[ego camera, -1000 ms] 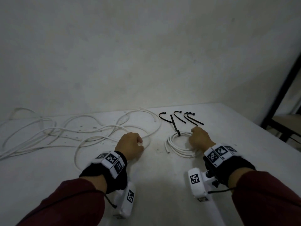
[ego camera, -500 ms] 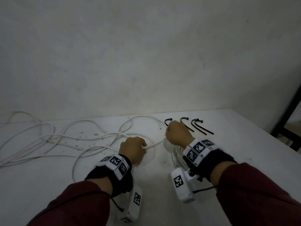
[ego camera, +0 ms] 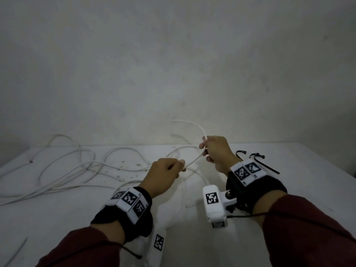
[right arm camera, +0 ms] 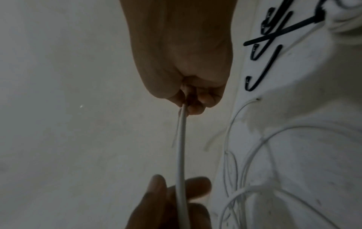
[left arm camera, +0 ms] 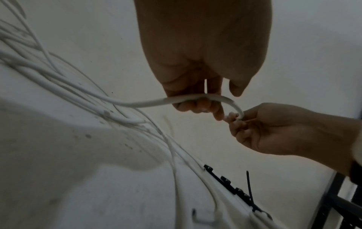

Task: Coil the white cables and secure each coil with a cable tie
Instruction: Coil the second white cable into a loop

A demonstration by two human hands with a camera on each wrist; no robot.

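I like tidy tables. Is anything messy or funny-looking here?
Yes. Loose white cable sprawls in tangled loops over the table's left side, with dark specks among them. The left hand and right hand grip one strand.

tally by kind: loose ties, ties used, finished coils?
Loose black ties: 4
Tie on a coil: 1
Tied coil: 1
Total: 6
Loose cable left out: too tangled to count.

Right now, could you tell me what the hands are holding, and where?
Both hold one white cable: right hand near its free end, left hand just below.
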